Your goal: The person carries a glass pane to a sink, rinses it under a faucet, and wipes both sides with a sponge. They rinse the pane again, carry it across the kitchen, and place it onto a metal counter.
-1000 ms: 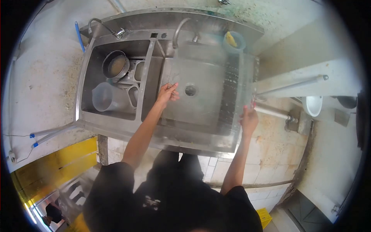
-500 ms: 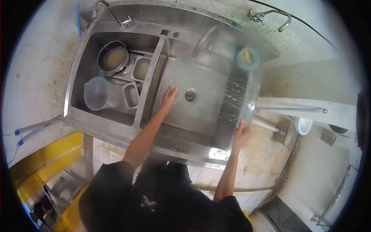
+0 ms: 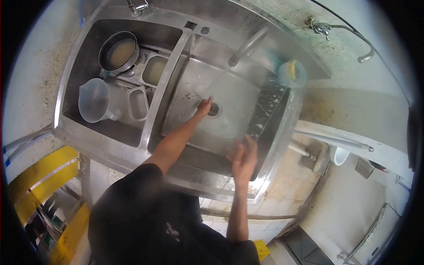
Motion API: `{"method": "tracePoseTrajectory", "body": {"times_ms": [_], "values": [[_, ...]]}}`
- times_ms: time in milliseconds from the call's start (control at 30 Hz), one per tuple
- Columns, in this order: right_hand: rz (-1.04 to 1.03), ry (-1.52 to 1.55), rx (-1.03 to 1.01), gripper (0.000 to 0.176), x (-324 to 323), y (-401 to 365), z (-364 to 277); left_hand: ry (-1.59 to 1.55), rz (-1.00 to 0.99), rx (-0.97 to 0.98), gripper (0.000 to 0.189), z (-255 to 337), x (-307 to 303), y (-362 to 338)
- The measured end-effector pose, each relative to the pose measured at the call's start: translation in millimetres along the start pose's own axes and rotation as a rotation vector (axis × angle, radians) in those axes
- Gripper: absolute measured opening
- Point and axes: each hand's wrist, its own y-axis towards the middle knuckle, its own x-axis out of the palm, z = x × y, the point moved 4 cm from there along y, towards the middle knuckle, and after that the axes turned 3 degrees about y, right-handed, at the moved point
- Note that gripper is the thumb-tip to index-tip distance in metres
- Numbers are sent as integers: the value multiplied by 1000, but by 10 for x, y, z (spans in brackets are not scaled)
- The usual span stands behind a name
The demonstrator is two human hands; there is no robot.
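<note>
Left hand point(image 3: 204, 107) flat, fingers open, on right basin point(image 3: 269, 112) floor beside drain point(image 3: 215, 109); right hand point(image 3: 244, 158) spread at front rim, gripping nothing. Basin wall sudsy; pot point(image 3: 117, 53) and jug point(image 3: 93, 100) in left basin look unwashed, so probably early stage

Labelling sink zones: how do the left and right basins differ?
Left basin is crowded with a pot, clear jug and metal trays; right basin holds no dishes. The left hand rests by the right basin's drain; no hand is in the left basin. Both are stainless steel.
</note>
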Motion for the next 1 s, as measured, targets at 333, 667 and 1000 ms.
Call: {"method": "tracePoseTrajectory", "body": {"times_ms": [333,667,1000], "values": [[89,-332,-57,32,331,191,-252,92,-153,30,87,-494,559,210],[-5,-314,-172,42,459,389,-354,-106,-27,-9,71,-233,516,138],[-302,-139,-67,70,773,619,-22,-431,-441,323,73,1337,-278,-674]]}}
